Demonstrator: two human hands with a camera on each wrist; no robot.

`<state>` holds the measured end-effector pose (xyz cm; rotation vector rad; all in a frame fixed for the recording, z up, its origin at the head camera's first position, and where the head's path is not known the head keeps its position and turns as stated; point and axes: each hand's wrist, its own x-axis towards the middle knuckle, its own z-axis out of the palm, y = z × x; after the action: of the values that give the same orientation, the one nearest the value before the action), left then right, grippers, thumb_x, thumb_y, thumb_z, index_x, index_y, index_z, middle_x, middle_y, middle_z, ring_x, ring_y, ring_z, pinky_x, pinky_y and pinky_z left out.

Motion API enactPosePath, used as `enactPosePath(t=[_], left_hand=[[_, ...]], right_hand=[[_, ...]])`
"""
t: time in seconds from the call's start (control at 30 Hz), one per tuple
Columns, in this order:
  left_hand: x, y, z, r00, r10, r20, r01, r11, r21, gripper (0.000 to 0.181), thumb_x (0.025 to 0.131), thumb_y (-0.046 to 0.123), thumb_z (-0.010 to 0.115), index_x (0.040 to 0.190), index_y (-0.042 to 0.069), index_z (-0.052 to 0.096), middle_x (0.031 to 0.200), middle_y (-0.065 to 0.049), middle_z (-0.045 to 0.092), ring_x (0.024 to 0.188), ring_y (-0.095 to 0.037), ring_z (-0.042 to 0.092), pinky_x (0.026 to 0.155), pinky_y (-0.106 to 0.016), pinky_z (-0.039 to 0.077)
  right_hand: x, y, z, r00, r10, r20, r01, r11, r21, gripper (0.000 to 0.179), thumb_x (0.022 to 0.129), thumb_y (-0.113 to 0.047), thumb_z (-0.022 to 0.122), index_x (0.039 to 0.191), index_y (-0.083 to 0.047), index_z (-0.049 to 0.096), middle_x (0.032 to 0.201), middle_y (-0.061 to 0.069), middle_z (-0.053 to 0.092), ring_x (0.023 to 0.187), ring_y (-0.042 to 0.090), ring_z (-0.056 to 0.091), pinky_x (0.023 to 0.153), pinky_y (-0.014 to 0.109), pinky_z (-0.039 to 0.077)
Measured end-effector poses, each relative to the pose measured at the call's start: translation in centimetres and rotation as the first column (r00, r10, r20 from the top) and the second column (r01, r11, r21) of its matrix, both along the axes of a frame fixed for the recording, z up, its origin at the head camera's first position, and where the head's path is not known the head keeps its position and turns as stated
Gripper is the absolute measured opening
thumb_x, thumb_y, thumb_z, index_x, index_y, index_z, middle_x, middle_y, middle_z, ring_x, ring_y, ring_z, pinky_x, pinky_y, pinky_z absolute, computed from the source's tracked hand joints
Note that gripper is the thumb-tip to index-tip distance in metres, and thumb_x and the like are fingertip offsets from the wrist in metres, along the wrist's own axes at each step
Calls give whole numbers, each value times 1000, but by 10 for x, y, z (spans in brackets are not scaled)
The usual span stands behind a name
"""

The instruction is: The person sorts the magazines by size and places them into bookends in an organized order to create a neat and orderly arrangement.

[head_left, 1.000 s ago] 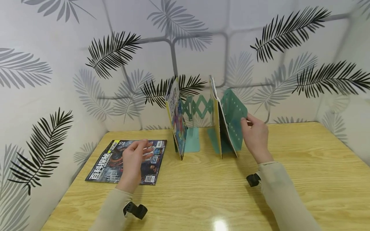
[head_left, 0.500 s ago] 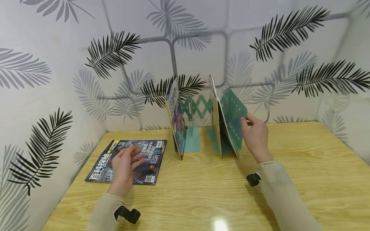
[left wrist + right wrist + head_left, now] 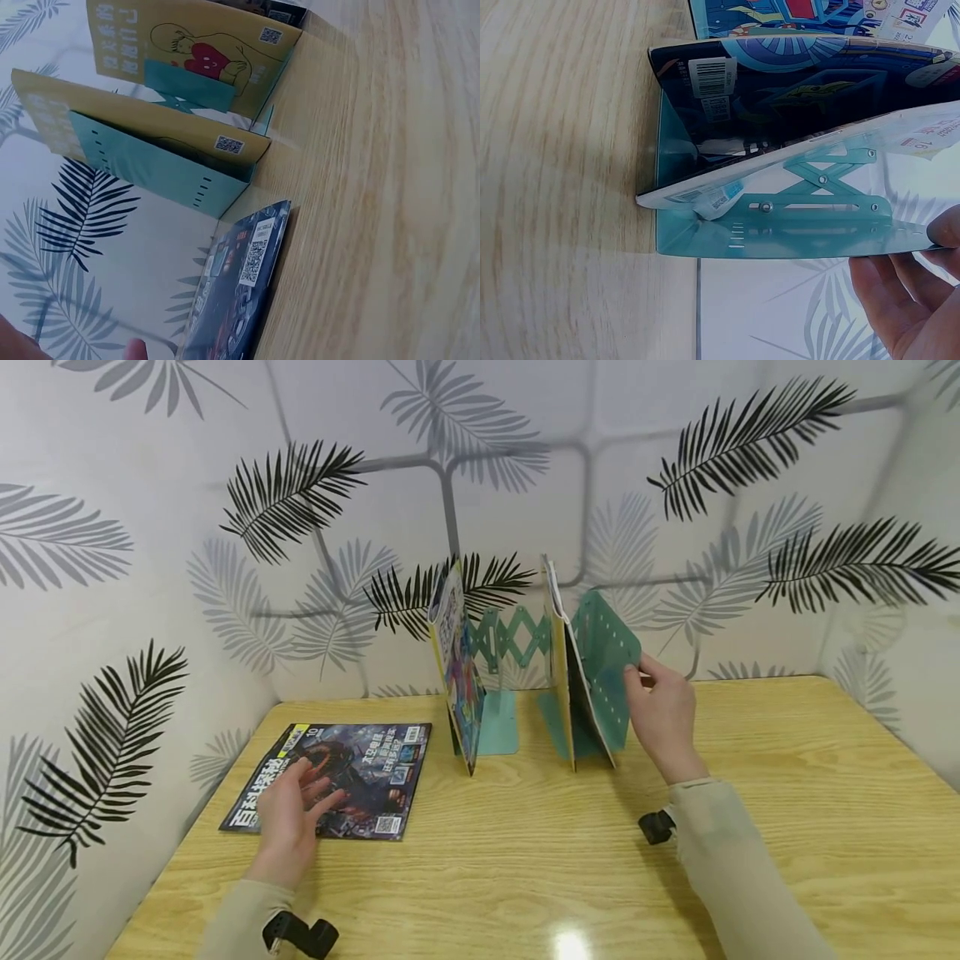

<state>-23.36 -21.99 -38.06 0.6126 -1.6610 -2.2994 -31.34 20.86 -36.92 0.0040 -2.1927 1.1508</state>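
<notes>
A teal metal expanding bookend stands at the back of the table, its right end plate (image 3: pixel 609 660) pinched at the edge by my right hand (image 3: pixel 663 722). In the right wrist view the thumb is on the inner side of that plate (image 3: pixel 795 241) and the fingers on its outer side. Thin books lean inside: a colourful one (image 3: pixel 459 668) at the left, others (image 3: pixel 564 693) at the right, spread apart at the bottom. My left hand (image 3: pixel 285 814) is over the left part of a dark magazine (image 3: pixel 375 777), fingers loosely bent; contact is unclear.
The crisscross linkage (image 3: pixel 517 635) joins the bookend's sections near the patterned wall (image 3: pixel 517 527). The wooden table (image 3: pixel 510 860) extends to the front and right. Yellow book covers (image 3: pixel 225 52) show in the left wrist view.
My left hand has moved left and toward me, over the magazine, uncovering more of its cover. My right hand and the bookend have stayed in place.
</notes>
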Motion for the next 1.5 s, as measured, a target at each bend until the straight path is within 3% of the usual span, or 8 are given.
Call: enactPosePath(t=[0.1,0.27,0.33,0.6,0.83,1.13,1.33,1.5], left_hand=[[5,-9,0,1000,4,22,-5,1000,26,25,103,27,46,121,10,45,117,-8,40,112,-24,45,100,-43,48],[11,-29,2,997,0,81,-5,998,58,60,103,31,43,154,7,21,144,-15,19,137,-30,22,110,-41,37],[13,-37,2,995,12,97,-19,998,67,67,103,31,42,157,6,11,150,-15,8,142,-29,12,113,-41,32],[17,-54,2,991,37,131,-50,994,97,75,102,34,42,158,9,-2,160,-16,-7,145,-27,4,116,-40,25],[21,-53,-4,990,46,131,-51,998,37,57,103,28,40,155,9,25,147,-7,15,120,-14,28,113,-33,30],[26,-48,-7,989,128,69,-129,991,24,62,102,24,42,155,2,18,163,-3,6,145,-11,10,118,-36,15],[30,-46,-10,989,140,54,-142,989,42,44,102,23,44,144,11,39,162,-3,12,144,-11,11,118,-46,13],[29,-47,-12,987,158,41,-162,980,112,57,102,23,43,152,8,19,159,-8,6,143,-21,6,117,-50,14]], right_hand=[[0,-1,0,1000,-1,4,1,1000,-2,35,101,-23,51,127,-8,68,109,16,71,93,32,68,74,48,54],[0,-1,1,1000,-8,-2,8,1000,8,34,101,-23,50,127,-10,68,109,15,71,94,32,69,72,47,54],[-1,-2,1,1000,-11,-4,11,1000,11,35,101,-23,50,128,-10,68,110,14,71,94,31,69,72,45,53],[-2,-1,0,1000,-17,0,17,1000,4,35,101,-25,50,125,-9,69,109,14,71,93,31,68,74,47,54],[-2,-1,1,1000,-16,2,16,1000,-3,35,101,-25,51,128,-9,68,110,14,71,94,31,68,75,46,54],[-2,-3,1,1000,-14,1,14,1000,4,35,101,-24,50,125,-7,69,109,15,71,93,31,69,76,47,54],[-1,-3,1,1000,-13,3,13,1000,-8,35,101,-24,51,127,-9,69,110,15,71,94,31,68,75,46,53],[1,-3,2,1000,-8,10,8,1000,-16,34,101,-24,52,127,-10,68,109,15,71,94,32,68,76,46,53]])
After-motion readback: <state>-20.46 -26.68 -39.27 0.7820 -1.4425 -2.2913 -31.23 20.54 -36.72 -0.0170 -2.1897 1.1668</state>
